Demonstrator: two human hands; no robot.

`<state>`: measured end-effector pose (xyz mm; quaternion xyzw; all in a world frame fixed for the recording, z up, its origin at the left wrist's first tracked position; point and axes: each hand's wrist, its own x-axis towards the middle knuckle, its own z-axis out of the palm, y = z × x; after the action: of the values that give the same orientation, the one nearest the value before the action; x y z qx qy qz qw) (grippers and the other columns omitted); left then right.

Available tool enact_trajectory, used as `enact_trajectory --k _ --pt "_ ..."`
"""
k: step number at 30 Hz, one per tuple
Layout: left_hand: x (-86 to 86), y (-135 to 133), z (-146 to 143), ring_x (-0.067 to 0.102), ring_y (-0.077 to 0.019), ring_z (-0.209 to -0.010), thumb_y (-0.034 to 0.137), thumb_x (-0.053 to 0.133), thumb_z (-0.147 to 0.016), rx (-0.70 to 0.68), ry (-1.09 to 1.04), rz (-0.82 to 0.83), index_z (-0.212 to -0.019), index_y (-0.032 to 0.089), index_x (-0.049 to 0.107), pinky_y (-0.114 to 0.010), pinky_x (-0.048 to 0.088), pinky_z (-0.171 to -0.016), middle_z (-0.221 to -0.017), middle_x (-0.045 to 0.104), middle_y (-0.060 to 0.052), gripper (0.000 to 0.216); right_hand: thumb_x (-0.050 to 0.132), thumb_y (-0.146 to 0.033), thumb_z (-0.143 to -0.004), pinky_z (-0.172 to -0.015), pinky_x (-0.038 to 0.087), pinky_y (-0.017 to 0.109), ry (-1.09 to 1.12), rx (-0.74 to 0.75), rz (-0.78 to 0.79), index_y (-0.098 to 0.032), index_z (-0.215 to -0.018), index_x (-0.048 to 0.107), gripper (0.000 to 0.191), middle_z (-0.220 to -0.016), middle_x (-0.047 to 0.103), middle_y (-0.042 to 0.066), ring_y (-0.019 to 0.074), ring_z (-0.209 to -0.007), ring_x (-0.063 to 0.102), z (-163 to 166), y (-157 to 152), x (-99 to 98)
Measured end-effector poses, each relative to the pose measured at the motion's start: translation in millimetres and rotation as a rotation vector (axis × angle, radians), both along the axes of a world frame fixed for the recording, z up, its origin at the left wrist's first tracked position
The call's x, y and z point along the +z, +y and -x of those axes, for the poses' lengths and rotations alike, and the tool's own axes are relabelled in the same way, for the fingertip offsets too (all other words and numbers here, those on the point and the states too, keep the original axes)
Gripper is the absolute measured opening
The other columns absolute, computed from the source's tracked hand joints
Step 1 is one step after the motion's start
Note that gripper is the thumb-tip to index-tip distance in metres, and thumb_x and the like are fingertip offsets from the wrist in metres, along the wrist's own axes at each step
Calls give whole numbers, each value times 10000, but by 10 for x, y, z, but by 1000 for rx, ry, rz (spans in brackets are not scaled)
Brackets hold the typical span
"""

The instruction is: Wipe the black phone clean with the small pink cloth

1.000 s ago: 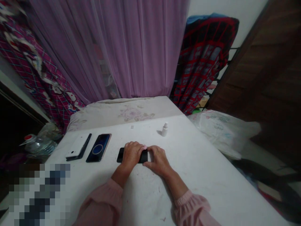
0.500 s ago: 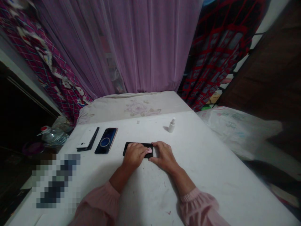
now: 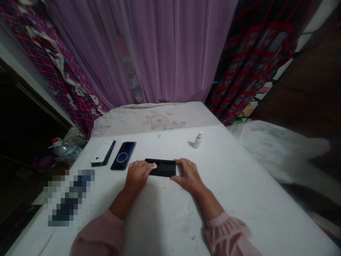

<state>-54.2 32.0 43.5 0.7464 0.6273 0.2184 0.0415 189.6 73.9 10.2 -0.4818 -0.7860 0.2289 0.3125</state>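
Observation:
A black smartphone (image 3: 162, 168) lies flat on the white tabletop (image 3: 234, 199). My right hand (image 3: 188, 175) grips its right end between thumb and fingers. My left hand (image 3: 135, 176) rests at its left end, with the fingertips pinching a small pink cloth (image 3: 152, 165) against the dark surface. Left of my hands lie a dark phone with a blue ring on its screen (image 3: 123, 155) and a white phone (image 3: 101, 153) on a black phone (image 3: 108, 158). A small white spray bottle (image 3: 198, 140) stands beyond my hands.
Pale floral bedding (image 3: 157, 119) lies past the tabletop's far edge, below a purple curtain (image 3: 160, 53). A white plastic sack (image 3: 269, 149) sits to the right. A clear plastic bottle (image 3: 66, 150) lies low beyond the left edge. A pixelated patch covers part of the near-left tabletop.
My left hand has slid left along the black phone with the pink cloth, baring the phone's middle. My right hand stays on the right end. The view has shifted slightly.

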Motion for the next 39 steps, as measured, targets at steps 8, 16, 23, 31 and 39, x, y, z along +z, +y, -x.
enact_trajectory --k 8,16,23,31,39 --pt "-55 -76 -387 602 -195 -892 280 535 -950 -125 -6 -1 -1004 309 736 -368 360 -831 -952 730 -1 210 779 -259 -651 -988 368 465 2 65 -29 -236 -1121 536 529 -1211 639 80 279 -1151 560 -22 25 -14" --pt "-20 60 -627 595 -199 -913 316 516 -960 -217 -5 63 -1012 325 736 -380 361 -844 -957 723 -3 226 661 -170 -658 -1008 387 442 -4 225 2 -252 -1146 543 508 -1202 642 59 261 -1155 576 -163 91 38" --pt "-22 -50 -618 586 -207 -905 313 507 -965 -235 -3 48 -1000 305 740 -389 365 -857 -920 713 -24 236 695 -215 -680 -975 407 426 20 308 40 -260 -1041 545 394 -1206 653 52 261 -1127 597 -207 133 99" --pt "33 -335 -227 611 -202 -869 320 501 -960 -168 26 90 -955 313 730 -383 374 -811 -905 721 0 229 725 -208 -656 -1000 367 461 7 257 30 -256 -1029 523 427 -1249 641 66 286 -1186 555 -180 89 53" --pt "3 -193 23 626 -195 -899 311 510 -958 9 3 -25 -962 330 735 -373 376 -832 -929 746 13 226 715 -187 -652 -990 378 452 -6 226 20 -262 -1037 527 434 -1239 641 56 282 -1183 551 -160 73 40"
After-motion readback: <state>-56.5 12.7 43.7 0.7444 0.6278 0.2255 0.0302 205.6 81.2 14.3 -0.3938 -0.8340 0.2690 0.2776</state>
